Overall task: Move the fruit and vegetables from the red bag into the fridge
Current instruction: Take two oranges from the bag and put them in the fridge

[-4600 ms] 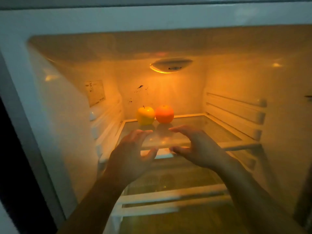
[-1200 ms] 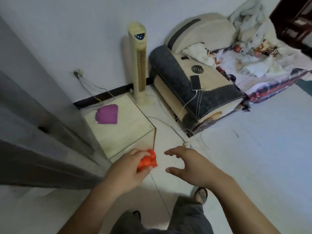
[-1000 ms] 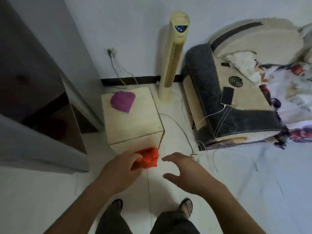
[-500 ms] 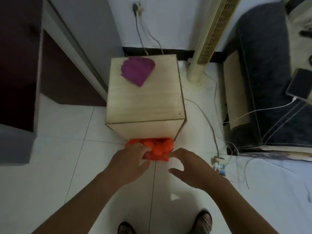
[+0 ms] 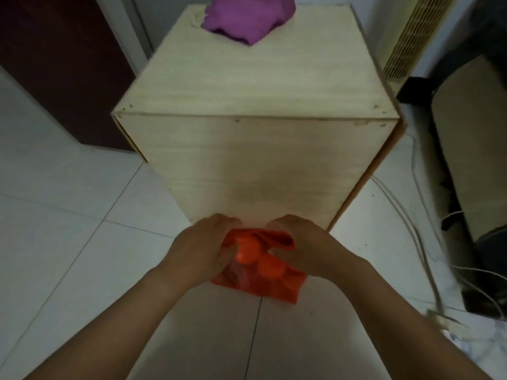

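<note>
Red bag (image 5: 274,286): lying on the white floor tiles (image 5: 68,242) in the lower centre of the frame, touching the foot of the wooden box; thin crumpled plastic, its mouth facing up between the 2 hands.
Orange pieces (image 5: 247,255): 2 round orange shapes are showing in the mouth of the bag, pressed side by side; fruit or vegetable, cannot tell. Anything deeper is being hidden by the plastic.
Left hand (image 5: 197,250): gripping the left edge of the bag, fingers curled over the plastic, knuckles facing up.
Right hand (image 5: 310,250): gripping the right edge of the bag, fingers curled, thumb lying across the plastic near the orange pieces. Both forearms are reaching in from the bottom corners of the frame.
Wooden box (image 5: 247,160): pale plywood, standing on the floor and filling the centre of the frame; its near face is rising straight behind the hands.
Purple cloth (image 5: 247,17): bunched, sitting on the far edge of the box top, at the top centre of the frame.
Dark brown panel (image 5: 55,64): standing in the upper left, beside the box.
Slatted cream fan (image 5: 411,37): standing in the upper right.
White cables (image 5: 411,229): trailing down the floor along the right side, next to a dark cushion (image 5: 466,133).
</note>
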Demonstrator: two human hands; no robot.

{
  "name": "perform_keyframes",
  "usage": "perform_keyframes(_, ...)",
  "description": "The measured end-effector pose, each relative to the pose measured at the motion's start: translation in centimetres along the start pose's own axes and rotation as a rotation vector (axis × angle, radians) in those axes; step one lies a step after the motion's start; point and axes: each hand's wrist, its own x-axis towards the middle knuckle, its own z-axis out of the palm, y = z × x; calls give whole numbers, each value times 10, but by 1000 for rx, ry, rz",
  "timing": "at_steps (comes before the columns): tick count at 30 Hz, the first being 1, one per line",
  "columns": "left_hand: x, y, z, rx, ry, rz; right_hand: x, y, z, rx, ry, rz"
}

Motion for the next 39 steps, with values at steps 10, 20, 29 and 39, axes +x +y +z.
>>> perform_keyframes(10,18,-41,64,184,36,-9,1,52,65,-406,90,-84)
perform_keyframes(20,3,-49,86,274,10,-34,-11,75,91,-516,128,-63)
perform_keyframes(29,-10,-55,92,253,0,-77,-11,79,105,-361,145,44)
perform_keyframes(39,-9,-74,74,109,33,-223,-7,77,99,-294,91,114)
